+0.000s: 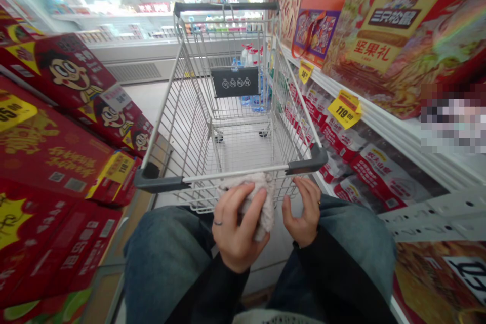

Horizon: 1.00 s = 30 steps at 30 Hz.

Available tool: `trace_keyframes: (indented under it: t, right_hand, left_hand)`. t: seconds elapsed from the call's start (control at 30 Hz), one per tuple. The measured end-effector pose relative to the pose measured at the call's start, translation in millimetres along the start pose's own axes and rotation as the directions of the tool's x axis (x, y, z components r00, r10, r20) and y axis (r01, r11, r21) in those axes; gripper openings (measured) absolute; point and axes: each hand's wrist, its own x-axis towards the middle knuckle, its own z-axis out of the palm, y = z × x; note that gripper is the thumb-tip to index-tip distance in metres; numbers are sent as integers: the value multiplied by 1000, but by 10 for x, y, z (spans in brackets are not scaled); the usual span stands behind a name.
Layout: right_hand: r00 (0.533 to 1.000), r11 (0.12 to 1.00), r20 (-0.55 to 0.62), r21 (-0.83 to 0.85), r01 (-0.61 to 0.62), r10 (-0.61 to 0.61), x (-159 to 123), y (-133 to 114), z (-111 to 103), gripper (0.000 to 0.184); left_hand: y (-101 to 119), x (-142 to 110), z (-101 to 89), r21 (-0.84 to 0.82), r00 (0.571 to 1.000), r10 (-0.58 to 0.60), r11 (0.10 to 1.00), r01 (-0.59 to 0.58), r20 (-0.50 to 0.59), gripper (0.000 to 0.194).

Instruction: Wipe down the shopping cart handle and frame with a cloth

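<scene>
A metal shopping cart (167,126) stands in front of me, its near rail (235,172) between two dark grey corner pieces. My left hand (237,228), a ring on one finger, is closed on a pale, crumpled cloth (268,207). The cloth lies against the wire just under the rail, left of the right-hand corner piece (307,160). Close to the wire under that corner, my right hand (304,210) has its fingers curved and the thumb apart, with nothing visible in it. Whether its fingertips touch the wire I cannot tell.
Red gift boxes (72,76) are stacked close on the left. On the right, a shelf (395,136) carries boxed goods above wrapped bottle packs (379,172). Bottles (258,104) stand beyond the cart's far end, before a lit chiller (144,35). My knees flank the cart's near end.
</scene>
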Motion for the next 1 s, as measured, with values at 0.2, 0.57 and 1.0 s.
trace_keyframes:
  t: [0.2, 0.57, 1.0]
  right_hand:
    - [1000, 1000, 6, 1, -21, 21, 6, -49, -8, 51]
    - [1000, 998, 10, 55, -17, 17, 19, -71, -22, 50]
    - [1000, 995, 18, 100, -25, 23, 51, -140, -51, 33]
  left_hand:
    - [70, -24, 73, -43, 1000, -9, 999, 11, 29, 44]
    - [106, -21, 69, -84, 997, 2, 996, 4, 76, 46]
    - [239, 67, 157, -103, 997, 16, 995, -8, 73, 41]
